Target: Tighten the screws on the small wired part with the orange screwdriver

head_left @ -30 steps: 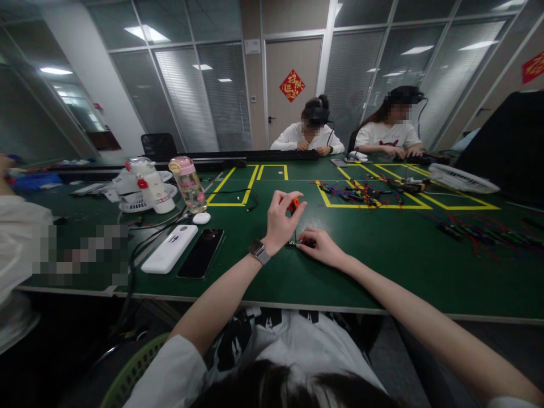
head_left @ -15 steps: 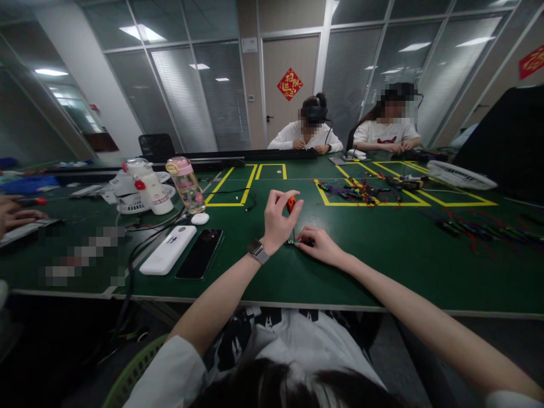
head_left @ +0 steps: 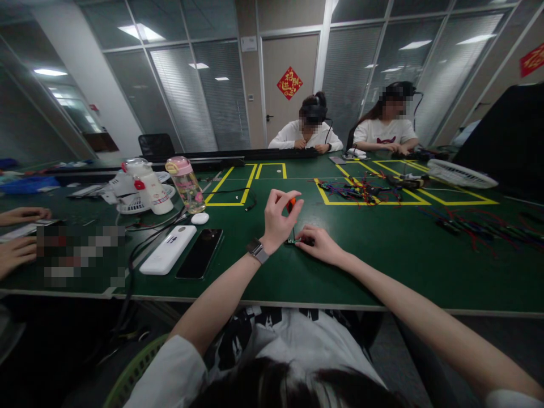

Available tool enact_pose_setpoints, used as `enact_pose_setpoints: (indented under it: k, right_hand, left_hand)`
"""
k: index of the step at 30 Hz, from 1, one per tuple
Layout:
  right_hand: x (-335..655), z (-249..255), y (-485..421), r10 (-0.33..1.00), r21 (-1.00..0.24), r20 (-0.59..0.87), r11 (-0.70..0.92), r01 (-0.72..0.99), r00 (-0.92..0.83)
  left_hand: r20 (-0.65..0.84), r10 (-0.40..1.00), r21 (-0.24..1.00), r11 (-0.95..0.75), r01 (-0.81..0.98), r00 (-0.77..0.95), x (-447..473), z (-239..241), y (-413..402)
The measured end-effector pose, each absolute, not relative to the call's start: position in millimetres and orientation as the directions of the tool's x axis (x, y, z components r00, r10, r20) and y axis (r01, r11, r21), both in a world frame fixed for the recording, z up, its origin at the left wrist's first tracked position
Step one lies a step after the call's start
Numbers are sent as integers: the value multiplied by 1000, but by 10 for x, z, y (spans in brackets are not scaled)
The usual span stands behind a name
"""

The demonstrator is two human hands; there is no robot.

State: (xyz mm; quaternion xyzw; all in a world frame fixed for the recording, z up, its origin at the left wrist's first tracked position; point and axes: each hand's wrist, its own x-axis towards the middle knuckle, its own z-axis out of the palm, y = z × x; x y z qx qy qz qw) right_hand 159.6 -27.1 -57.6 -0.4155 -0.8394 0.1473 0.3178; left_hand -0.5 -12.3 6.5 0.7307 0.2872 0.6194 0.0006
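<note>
My left hand (head_left: 278,220), with a watch on its wrist, is raised over the green table (head_left: 382,260) and pinches the orange handle of a small screwdriver (head_left: 290,205). The screwdriver stands upright, its thin shaft pointing down at a small dark part (head_left: 294,241) on the table. My right hand (head_left: 319,245) lies on the table and holds that part steady between its fingertips. Most of the part is hidden by the fingers.
A white power bank (head_left: 169,250), a black phone (head_left: 200,253), a white case (head_left: 199,218), a pink-lidded bottle (head_left: 186,184) and a white fan lie to the left. Bundles of coloured wires (head_left: 361,192) sit in yellow-taped boxes. Two people sit opposite; another person's hands (head_left: 17,249) are at the left edge.
My hands stay in place with the screwdriver on the part. The person at the left has drawn back, and two hands now rest at the table's left edge.
</note>
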Motion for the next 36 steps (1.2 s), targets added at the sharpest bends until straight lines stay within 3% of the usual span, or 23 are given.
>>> enact_pose_setpoints:
  k: [6,14,20,30,36]
  right_hand:
    - [1599,-584,-262,793,-518,409,610,600,-452]
    - [1593,-571,-273,796,-525,405,606,598,-450]
    - [1594,-583,-261,787,-514,414,616,596,-456]
    - [1606,-612,-244,789,-516,412,615,596,-457]
    - [1606,-613,-243,788,-517,415,616,595,-456]
  left_hand:
    - [885,443,381,-865,328,141,-3,65,-126]
    - [898,431,365,-839,404,83,6,74,-139]
    - [869,461,406,-871,275,180,-17,69,-125]
    - [890,442,370,-841,395,107,-10,85,-137]
    - [875,444,383,-878,287,191,-6,68,-139]
